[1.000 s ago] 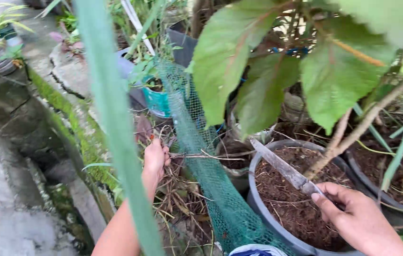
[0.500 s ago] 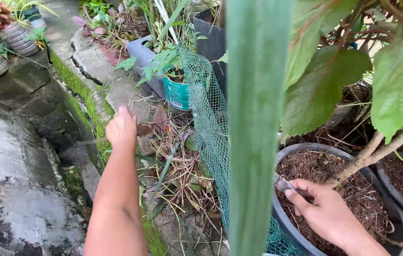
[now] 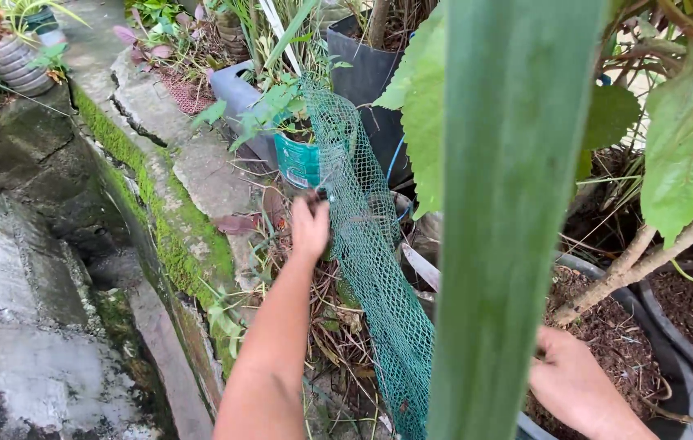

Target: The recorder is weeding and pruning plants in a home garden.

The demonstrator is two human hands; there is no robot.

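Note:
My left hand (image 3: 311, 230) reaches forward to the edge of a green plastic net (image 3: 371, 269), just below a small teal pot (image 3: 297, 160). Its back faces me and the fingertips are hidden, so I cannot see whether they grip anything. My right hand (image 3: 572, 381) rests low over the soil of a large grey pot (image 3: 607, 326), its fingers closed on a knife. The knife's grey blade (image 3: 420, 266) pokes out to the left from behind a broad green leaf (image 3: 509, 204) that hangs close to the camera and hides the handle.
A woody stem (image 3: 640, 259) rises from the grey pot under large leaves. Dry twigs and leaf litter (image 3: 332, 326) lie beside the net. A mossy concrete ledge (image 3: 175, 228) borders a deep drain (image 3: 118, 277) at the left. More potted plants (image 3: 16, 61) stand behind.
My left hand swung out over the ledge, then returned right to the net by the teal pot. The view shifted, so the broad leaf now covers most of the knife and right hand.

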